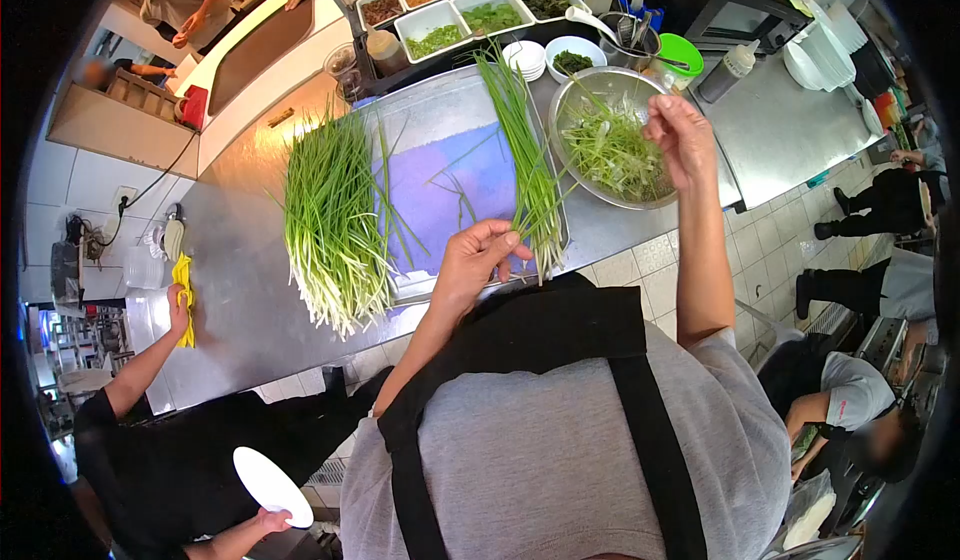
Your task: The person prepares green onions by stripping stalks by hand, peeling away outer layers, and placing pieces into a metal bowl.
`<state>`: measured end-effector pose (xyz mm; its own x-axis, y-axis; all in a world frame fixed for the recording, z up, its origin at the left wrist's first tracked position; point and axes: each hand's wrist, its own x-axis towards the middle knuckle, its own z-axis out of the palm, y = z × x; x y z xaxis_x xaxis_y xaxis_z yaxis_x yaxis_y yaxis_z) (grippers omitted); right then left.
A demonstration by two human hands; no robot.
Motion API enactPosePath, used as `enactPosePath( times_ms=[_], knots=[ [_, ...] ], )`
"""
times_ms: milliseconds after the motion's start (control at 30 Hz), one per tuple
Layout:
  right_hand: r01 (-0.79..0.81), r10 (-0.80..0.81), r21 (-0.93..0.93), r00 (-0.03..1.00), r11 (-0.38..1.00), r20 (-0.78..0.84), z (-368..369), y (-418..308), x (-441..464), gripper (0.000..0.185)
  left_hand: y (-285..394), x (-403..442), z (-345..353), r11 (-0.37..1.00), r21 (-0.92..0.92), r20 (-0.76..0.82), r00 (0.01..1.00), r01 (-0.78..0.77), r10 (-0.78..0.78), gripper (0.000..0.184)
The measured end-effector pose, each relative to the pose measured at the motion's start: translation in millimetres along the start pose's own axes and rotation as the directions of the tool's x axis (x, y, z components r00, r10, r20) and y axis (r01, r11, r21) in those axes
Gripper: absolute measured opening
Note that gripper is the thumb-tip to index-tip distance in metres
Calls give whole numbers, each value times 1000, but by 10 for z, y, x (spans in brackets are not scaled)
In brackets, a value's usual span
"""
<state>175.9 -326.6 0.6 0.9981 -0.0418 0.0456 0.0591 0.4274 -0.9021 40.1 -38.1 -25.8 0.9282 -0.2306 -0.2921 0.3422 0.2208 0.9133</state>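
My left hand (478, 262) is at the root end of a small bunch of green onions (520, 145), its thumb and fingers pinched on the stalks' pale ends. That bunch lies along the right side of a metal tray (430, 105) with a blue-purple sheet (440, 185) in it; several loose stalks lie on the sheet. Over the right rim of a steel bowl (668, 200) my right hand (684, 140) is raised, fingers closed; whatever they hold is too small to make out. Pale green trimmings (610, 150) fill the bowl. A bigger pile of green onions (338, 220) rests across the tray's left edge.
Behind the tray stand containers of chopped ingredients (490, 15), a small bowl of greens (575, 57), a green bowl (682, 52) and a squeeze bottle (728, 72). At left, a person holds a yellow cloth (184, 300) and white plate (272, 487). Others stand at right.
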Motion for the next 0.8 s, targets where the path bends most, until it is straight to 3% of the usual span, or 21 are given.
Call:
enactPosePath(
  times_ms=[33, 67, 100, 133, 233, 267, 333, 367, 467, 567, 700, 800],
  knots=[
    [0, 8, -353, 1000, 936, 20, -91, -22, 52, 13, -16, -2, -18, 1000, -8, 9, 1000, -3, 3, 16],
    [6, 21, -661, 999, 751, 34, -186, -14, 94, 13, -25, -6, -27, 1000, -15, 19, 1000, -6, 6, 16],
    [19, 38, -883, 998, 469, 42, -236, 3, 103, 14, -22, -9, -22, 1000, 5, 16, 1000, -5, 5, 17],
    [299, -198, -952, 939, 71, 280, -256, 93, 58, 16, -16, -14, -13, 1000, 23, 13, 1000, -4, 4, 17],
    [349, -280, -884, 922, 311, 265, -58, 171, -105, 18, 3, -14, 16, 1000, 26, 18, 1000, 12, -12, 19],
    [338, -228, -793, 940, 508, 255, -5, 218, -137, 19, 7, -15, 28, 1000, 20, 23, 999, 21, -22, 21],
    [-17, 118, -584, 984, 812, 136, 57, 328, -231, 19, 20, -18, 56, 1000, -10, 40, 999, 22, -21, 22],
    [-218, 298, -437, 947, 873, 123, 99, 365, -285, 20, 27, -15, 73, 999, -25, 48, 999, 21, -20, 23],
    [-414, 452, -200, 867, 888, 209, 342, 447, -522, 20, 36, -13, 117, 999, -33, 55, 998, 24, -23, 23],
    [-474, 477, -93, 818, 875, 320, 526, 504, -693, 20, 62, -28, 166, 999, -18, 53, 998, 38, -37, 24],
    [-462, 425, -1, 815, 887, 393, 564, 631, -756, 14, 44, -29, 161, 994, -77, 93, 993, 79, -71, 23],
    [-452, 421, 10, 838, 892, 347, 542, 598, -711, 12, 76, -62, 165, 990, -98, 97, 991, 98, -89, 23]
  ],
)
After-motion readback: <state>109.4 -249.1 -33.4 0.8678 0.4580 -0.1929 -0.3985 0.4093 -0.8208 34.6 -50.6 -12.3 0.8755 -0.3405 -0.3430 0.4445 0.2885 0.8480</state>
